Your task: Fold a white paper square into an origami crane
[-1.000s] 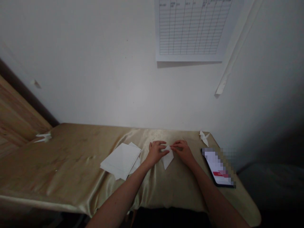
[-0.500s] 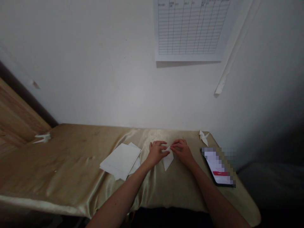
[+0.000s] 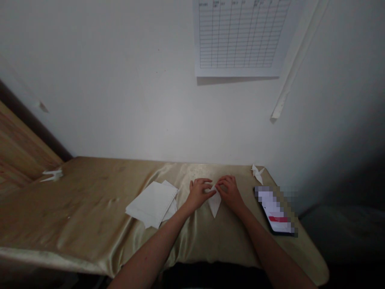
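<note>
A small piece of folded white paper (image 3: 214, 205), shaped like a narrow kite with its point toward me, lies on the satin cloth between my hands. My left hand (image 3: 199, 192) has its thumb on the paper's left side, fingers curved around the upper part. At the top right, my right hand (image 3: 229, 190) pinches the paper's upper tip between thumb and fingers. The fingertips partly hide the upper folds. To the left of my left hand lies a stack of white paper sheets (image 3: 152, 204).
A folded paper crane (image 3: 258, 174) sits at the back right, above a phone (image 3: 274, 212) with a lit screen. Another white folded paper piece (image 3: 52, 175) is at the far left. Gold satin cloth (image 3: 87, 208) covers the table against the wall, where a printed chart (image 3: 237, 40) hangs.
The lower point of the folded paper has swung slightly to the right. My right hand has shifted a little at the paper's tip; my left hand stays nearly still.
</note>
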Demonstrator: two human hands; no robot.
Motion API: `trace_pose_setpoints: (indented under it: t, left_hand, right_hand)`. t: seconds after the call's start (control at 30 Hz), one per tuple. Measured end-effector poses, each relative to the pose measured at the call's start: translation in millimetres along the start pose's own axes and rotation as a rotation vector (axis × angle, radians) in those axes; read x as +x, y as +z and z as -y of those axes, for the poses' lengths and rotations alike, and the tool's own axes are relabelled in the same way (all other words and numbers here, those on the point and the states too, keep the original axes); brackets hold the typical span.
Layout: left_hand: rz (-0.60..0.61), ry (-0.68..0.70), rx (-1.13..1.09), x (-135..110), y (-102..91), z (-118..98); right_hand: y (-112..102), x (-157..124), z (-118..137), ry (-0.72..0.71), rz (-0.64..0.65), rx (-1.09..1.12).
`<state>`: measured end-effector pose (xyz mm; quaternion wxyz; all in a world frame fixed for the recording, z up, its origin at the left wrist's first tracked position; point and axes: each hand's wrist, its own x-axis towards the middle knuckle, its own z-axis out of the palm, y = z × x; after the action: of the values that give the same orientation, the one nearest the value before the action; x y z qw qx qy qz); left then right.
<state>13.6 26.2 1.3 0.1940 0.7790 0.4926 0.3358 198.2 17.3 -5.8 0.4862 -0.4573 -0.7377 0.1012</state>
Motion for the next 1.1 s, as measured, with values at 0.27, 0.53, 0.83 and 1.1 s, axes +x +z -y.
trace_pose_setpoints:
  t: [0.27, 0.53, 0.83, 1.1]
  left_hand:
    - [0.008, -0.036, -0.005, 0, -3.8, -2]
    - [-0.005, -0.016, 0.004, -1, -0.8, -3]
    - [0.03, -0.054, 0.017, -2, -6.1, -9]
    - [0.027, -0.024, 0.024, -2, -4.5, -10]
  right_hand:
    - [-3, 0, 0, -0.018, 0.054, -0.024]
    - [-2, 0, 4, -0.019, 0.024, -0.039]
    - [-3, 0, 4, 0.028, 0.027, 0.001]
    - [0, -2, 4, 0.051, -0.006, 0.005]
